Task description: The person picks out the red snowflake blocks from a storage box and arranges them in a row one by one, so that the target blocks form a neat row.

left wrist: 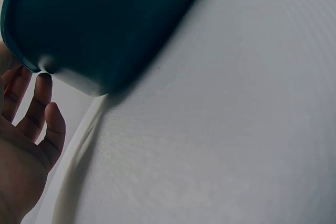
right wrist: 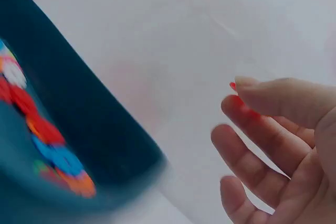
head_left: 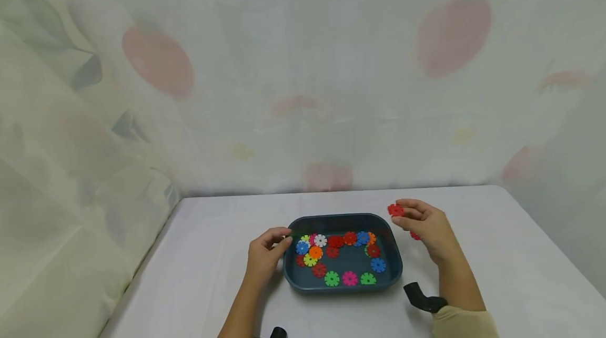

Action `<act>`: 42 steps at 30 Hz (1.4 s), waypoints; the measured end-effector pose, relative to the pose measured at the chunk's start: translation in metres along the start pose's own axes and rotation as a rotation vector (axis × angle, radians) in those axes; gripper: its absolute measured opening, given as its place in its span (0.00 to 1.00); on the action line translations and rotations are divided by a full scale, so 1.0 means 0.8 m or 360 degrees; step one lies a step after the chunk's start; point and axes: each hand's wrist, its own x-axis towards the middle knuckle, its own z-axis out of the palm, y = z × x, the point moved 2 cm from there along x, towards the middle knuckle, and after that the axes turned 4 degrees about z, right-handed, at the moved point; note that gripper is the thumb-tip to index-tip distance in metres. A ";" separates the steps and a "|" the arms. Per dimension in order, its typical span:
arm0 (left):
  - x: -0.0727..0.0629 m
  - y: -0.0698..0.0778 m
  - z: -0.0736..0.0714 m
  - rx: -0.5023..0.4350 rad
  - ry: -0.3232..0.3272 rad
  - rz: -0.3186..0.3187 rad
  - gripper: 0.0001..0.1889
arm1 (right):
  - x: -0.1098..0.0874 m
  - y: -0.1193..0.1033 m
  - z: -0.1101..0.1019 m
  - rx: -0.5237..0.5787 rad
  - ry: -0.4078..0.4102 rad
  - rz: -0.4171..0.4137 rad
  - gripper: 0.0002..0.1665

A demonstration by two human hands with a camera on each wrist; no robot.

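Note:
A dark blue-green tray (head_left: 343, 289) stands on the table with several flower-shaped plastic discs in it. At its left rim is my left hand (head_left: 263, 255), thumb and fingers gripping the edge. The left wrist view shows those fingers (left wrist: 38, 103) against the tray's corner. Beyond the right rim, my right hand (head_left: 428, 227) pinches a red notched disc (head_left: 395, 210) between thumb and fingers, above the table. In the right wrist view only a sliver of this disc (right wrist: 233, 85) shows beside the thumb tip. A second red disc (head_left: 415, 235) peeks out below the right hand, partly hidden by it.
A white cloth covers the table (head_left: 213, 254). Inside the tray, discs cluster at the left and along the back, with a green disc (head_left: 332, 278) and a pink disc (head_left: 350, 278) near the front. A fruit-patterned curtain (head_left: 303, 91) hangs behind.

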 end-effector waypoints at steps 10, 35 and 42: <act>0.000 -0.001 0.001 0.0018 0.0020 -0.0022 0.08 | 0.000 0.055 -0.080 -0.0369 0.0504 0.0473 0.41; 0.012 -0.046 0.002 0.0008 0.0059 0.0033 0.08 | 0.004 0.099 -0.103 -0.0796 0.0734 0.0662 0.32; 0.013 -0.047 0.001 0.0023 0.0055 0.0075 0.09 | 0.004 0.097 -0.107 -0.0905 0.0676 0.0672 0.32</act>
